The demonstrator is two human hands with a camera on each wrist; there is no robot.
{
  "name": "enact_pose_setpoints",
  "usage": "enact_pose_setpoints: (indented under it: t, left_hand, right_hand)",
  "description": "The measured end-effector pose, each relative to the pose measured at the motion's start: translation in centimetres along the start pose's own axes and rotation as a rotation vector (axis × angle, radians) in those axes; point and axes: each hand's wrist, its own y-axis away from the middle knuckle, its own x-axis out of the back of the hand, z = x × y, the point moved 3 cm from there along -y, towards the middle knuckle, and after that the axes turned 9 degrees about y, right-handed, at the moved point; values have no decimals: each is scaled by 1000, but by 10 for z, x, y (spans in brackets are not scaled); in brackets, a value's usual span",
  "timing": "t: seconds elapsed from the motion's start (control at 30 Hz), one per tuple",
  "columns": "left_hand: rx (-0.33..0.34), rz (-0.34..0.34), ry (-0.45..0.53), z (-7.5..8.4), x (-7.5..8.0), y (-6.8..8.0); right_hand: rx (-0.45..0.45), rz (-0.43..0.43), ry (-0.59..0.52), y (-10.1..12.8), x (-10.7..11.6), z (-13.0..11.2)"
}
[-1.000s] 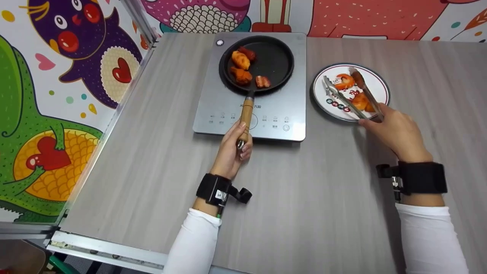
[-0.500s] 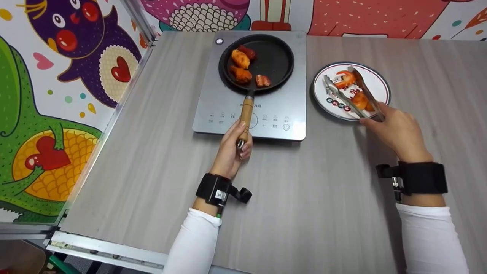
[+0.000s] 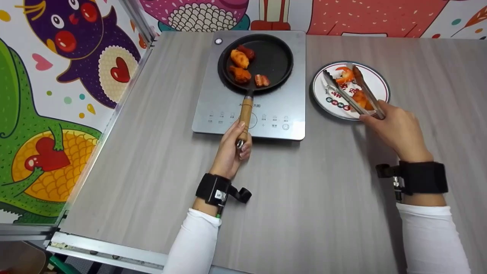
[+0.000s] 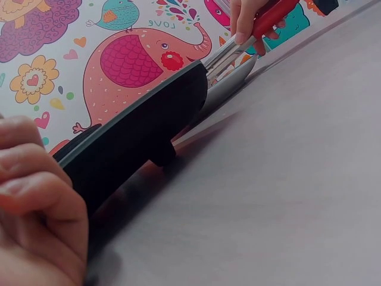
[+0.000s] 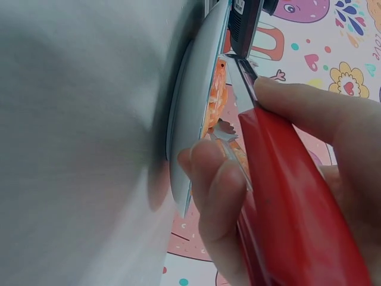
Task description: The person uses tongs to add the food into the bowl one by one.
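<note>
My left hand (image 3: 232, 148) grips the wooden handle (image 3: 246, 110) of a black frying pan (image 3: 274, 62). Several browned food pieces lie in the pan, among them a yellow-orange one (image 3: 239, 59) and a small striped one (image 3: 261, 80). My right hand (image 3: 399, 129) holds metal tongs (image 3: 367, 90) by their red handles (image 5: 292, 196). The tongs' arms are spread over a round white plate (image 3: 380, 89). Between them are an orange-red shrimp (image 3: 344, 74) and an orange food piece (image 3: 360, 99), partly covered. Whether the tips touch the shrimp, I cannot tell.
The pan stands on a silver induction cooker (image 3: 213, 99) at the table's back. To its right is the plate, on the grey wood-grain table (image 3: 304, 198). Painted walls (image 3: 365, 17) border the back and left. A metal rail (image 3: 106, 251) edges the front left.
The tongs have turned slightly, and their left tip has moved away from me. The shrimp has shifted a little on the plate. My left hand stays on the pan handle.
</note>
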Motion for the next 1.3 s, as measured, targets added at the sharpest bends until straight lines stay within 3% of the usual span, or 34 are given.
enact_pose_setpoints:
  t: [0.27, 0.67, 1.0, 1.3]
  left_hand:
    - [-5, -1, -11, 0, 0, 0]
    - [-2, 5, -16, -1, 0, 0]
    - [-2, 10, -9, 2, 1, 1]
    - [-7, -2, -11, 0, 0, 0]
  right_hand:
    - [-15, -2, -3, 0, 0, 1]
    - [-12, 66, -21, 1, 2, -6]
    - [33, 199, -29, 0, 1, -34]
    - [90, 188, -68, -8, -3, -74]
